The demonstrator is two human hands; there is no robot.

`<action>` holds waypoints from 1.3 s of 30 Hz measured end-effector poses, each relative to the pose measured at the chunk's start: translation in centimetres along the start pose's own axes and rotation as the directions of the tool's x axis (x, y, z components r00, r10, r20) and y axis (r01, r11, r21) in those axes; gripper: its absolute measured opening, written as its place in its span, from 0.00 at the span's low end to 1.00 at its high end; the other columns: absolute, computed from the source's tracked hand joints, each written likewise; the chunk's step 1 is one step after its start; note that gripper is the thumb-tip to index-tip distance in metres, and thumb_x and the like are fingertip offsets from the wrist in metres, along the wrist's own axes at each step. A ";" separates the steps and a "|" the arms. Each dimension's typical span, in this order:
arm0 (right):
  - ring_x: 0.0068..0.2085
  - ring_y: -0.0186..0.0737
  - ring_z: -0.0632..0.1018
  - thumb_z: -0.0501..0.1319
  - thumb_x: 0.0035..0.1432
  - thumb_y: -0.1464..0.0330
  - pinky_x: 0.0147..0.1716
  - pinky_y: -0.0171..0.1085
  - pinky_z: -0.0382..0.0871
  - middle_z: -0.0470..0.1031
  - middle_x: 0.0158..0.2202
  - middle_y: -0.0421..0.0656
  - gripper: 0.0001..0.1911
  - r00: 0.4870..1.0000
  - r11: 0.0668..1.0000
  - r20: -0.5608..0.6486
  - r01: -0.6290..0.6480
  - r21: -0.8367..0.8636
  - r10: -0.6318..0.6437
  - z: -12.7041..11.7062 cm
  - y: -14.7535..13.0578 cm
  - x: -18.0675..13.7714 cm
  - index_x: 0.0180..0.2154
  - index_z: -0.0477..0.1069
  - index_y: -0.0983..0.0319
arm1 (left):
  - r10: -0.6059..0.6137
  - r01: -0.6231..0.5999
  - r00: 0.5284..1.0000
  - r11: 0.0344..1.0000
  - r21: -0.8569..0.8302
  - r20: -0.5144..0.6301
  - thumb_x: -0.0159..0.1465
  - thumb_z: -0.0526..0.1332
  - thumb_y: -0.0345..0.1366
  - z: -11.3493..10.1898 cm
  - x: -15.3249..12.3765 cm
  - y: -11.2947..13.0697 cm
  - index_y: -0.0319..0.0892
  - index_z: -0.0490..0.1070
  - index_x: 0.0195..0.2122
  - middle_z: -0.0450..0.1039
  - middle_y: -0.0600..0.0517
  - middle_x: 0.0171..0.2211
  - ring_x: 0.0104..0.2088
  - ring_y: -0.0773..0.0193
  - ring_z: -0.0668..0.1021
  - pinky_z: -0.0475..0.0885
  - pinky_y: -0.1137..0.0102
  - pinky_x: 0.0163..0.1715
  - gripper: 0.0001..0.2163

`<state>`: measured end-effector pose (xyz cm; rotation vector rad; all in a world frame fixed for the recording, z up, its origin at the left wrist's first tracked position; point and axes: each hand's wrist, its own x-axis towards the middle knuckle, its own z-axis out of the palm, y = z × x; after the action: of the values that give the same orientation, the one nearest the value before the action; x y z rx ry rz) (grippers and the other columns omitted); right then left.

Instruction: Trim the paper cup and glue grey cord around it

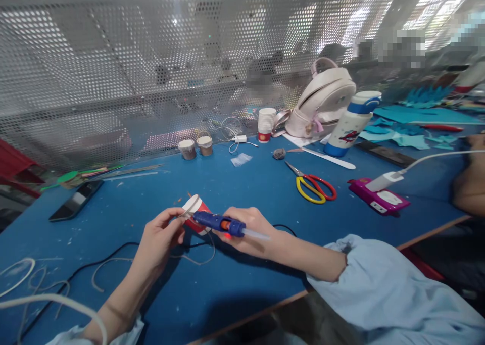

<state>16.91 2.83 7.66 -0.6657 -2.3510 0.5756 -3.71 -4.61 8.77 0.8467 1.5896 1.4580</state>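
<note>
My right hand (246, 226) is wrapped round a blue hot glue gun (215, 222), with a clear glue stick (255, 234) poking out of its back end. The gun's nozzle points left, close to a red and white paper cup (202, 204) that lies tilted over the table. Thumb and fingers of my left hand (164, 231) are pinched at the cup's left side on a thin grey cord (184, 213). A loose length of this cord seems to hang below the cup. The gun hides part of the cup.
Scissors (311, 183) and a purple device with a plug (379, 196) lie to the right. A bottle (352, 125), backpack (322, 102) and stacked cups (267, 125) stand behind. A phone (77, 200) is at left; a black cable (98, 259) crosses the table. Another person's arm (470, 178) is at right.
</note>
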 end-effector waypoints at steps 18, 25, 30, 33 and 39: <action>0.26 0.34 0.73 0.57 0.61 0.56 0.27 0.32 0.65 0.74 0.24 0.38 0.18 0.903 0.886 0.053 -0.429 0.174 0.427 -2.4 3.8 3.0 0.29 0.76 0.61 | -0.028 0.027 0.999 0.999 -0.034 -0.031 0.44 0.71 0.41 -0.1 0.1 0.3 0.39 0.72 0.33 0.67 0.59 0.16 0.15 0.74 0.65 0.56 0.78 0.18 0.17; 0.36 0.42 0.78 0.58 0.60 0.52 0.32 0.34 0.65 0.78 0.35 0.47 0.19 0.894 0.879 0.055 -0.423 -0.221 0.445 -1.3 7.2 3.7 0.34 0.77 0.61 | 0.096 -0.088 0.994 0.988 0.125 -0.059 0.46 0.70 0.45 -0.2 0.1 -0.2 0.39 0.74 0.35 0.65 0.58 0.13 0.16 0.71 0.64 0.55 0.76 0.17 0.18; 0.36 0.46 0.78 0.65 0.50 0.48 0.33 0.37 0.65 0.78 0.37 0.48 0.23 0.874 0.860 0.135 -0.413 -0.302 0.467 -5.8 6.1 2.9 0.35 0.75 0.61 | 0.205 -0.182 0.976 0.954 0.240 -0.074 0.49 0.68 0.43 -0.3 0.0 -0.3 0.41 0.75 0.33 0.65 0.58 0.15 0.17 0.70 0.67 0.59 0.75 0.19 0.13; 0.36 0.44 0.76 0.65 0.51 0.48 0.34 0.38 0.65 0.77 0.36 0.47 0.23 0.882 0.861 -0.055 -0.469 -0.196 0.468 -8.8 4.9 2.3 0.35 0.71 0.61 | 0.253 -0.230 0.966 0.940 0.251 -0.061 0.52 0.67 0.41 -0.3 0.0 -0.5 0.43 0.76 0.33 0.65 0.58 0.17 0.18 0.69 0.68 0.60 0.74 0.20 0.10; 0.31 0.35 0.73 0.59 0.61 0.62 0.32 0.34 0.67 0.73 0.30 0.40 0.09 0.912 0.962 -0.349 -0.139 0.237 0.217 -6.3 0.7 2.0 0.32 0.68 0.61 | 0.333 -0.293 0.941 0.893 0.340 -0.064 0.52 0.66 0.41 0.5 -0.7 0.0 0.44 0.76 0.31 0.69 0.56 0.22 0.17 0.70 0.66 0.59 0.73 0.19 0.08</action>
<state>19.91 5.97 12.66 -0.8199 -1.8596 0.6969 -2.96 -5.06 8.84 1.2780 1.8862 1.5100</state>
